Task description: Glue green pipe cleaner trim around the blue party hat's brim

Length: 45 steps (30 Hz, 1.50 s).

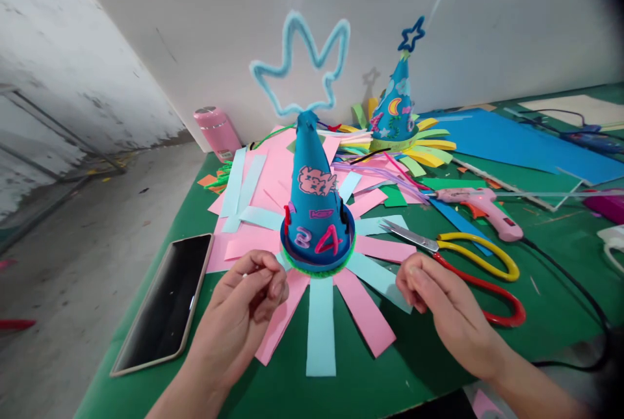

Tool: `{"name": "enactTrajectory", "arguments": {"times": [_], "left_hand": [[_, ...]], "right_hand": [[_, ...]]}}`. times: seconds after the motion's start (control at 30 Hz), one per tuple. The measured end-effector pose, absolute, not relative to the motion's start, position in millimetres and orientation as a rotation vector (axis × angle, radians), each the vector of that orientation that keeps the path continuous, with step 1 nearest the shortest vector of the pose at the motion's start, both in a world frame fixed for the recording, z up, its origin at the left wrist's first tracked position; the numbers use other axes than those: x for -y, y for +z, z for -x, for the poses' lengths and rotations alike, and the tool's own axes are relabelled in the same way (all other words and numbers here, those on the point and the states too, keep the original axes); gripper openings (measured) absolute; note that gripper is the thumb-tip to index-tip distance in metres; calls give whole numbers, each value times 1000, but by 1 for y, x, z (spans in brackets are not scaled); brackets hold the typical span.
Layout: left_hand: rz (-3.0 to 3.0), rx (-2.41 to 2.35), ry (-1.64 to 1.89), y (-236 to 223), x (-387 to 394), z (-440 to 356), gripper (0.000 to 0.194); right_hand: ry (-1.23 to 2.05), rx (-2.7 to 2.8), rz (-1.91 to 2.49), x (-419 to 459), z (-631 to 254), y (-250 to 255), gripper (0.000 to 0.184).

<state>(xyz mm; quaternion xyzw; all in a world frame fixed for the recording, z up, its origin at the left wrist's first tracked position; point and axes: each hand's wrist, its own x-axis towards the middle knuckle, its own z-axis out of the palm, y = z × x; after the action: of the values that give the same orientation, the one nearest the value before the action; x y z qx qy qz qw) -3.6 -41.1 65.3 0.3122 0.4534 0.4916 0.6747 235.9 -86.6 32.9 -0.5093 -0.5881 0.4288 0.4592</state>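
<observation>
A blue cone party hat [314, 191] stands upright in the middle, with a fuzzy light-blue crown outline [288, 49] on its tip. Stickers and the shapes of a 2 and a 4 decorate its side. Pink strips [365, 312] and light-blue strips [320, 334] fan out from its base. My left hand [251, 295] is closed in a pinch at the hat's front left; a tiny pale speck shows at the fingers. My right hand [433, 292] is closed too, by the outer end of a light-blue strip, its fingertips curled inward and their contents hidden.
Scissors [424, 243] and a pink glue gun [480, 204] with a black cord lie to the right. A phone [166, 302] rests at left. Behind are a pink bottle [218, 133], a second decorated hat [394, 104] and blue sheets [511, 143] on the green table.
</observation>
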Motion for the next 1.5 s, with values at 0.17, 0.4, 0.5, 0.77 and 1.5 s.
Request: {"name": "enactTrajectory", "arguments": {"times": [0.17,0.4,0.5,0.77,1.5], "left_hand": [[-718,-1019,1064,67,42,5,17],[-1096,-1072,887,66,51,-13,38],[-1319,-1098,720,62,53,-25,40],[-920,-770,641,46,55,-41,30],[-605,-707,753,28,57,-38,19]], "right_hand": [[941,1505,1304,76,-248,36,27],[924,1562,1315,69,-246,36,10],[861,1566,1215,69,-235,38,3],[932,1458,938,71,-196,39,9],[70,2068,1011,75,-198,31,30]]}}
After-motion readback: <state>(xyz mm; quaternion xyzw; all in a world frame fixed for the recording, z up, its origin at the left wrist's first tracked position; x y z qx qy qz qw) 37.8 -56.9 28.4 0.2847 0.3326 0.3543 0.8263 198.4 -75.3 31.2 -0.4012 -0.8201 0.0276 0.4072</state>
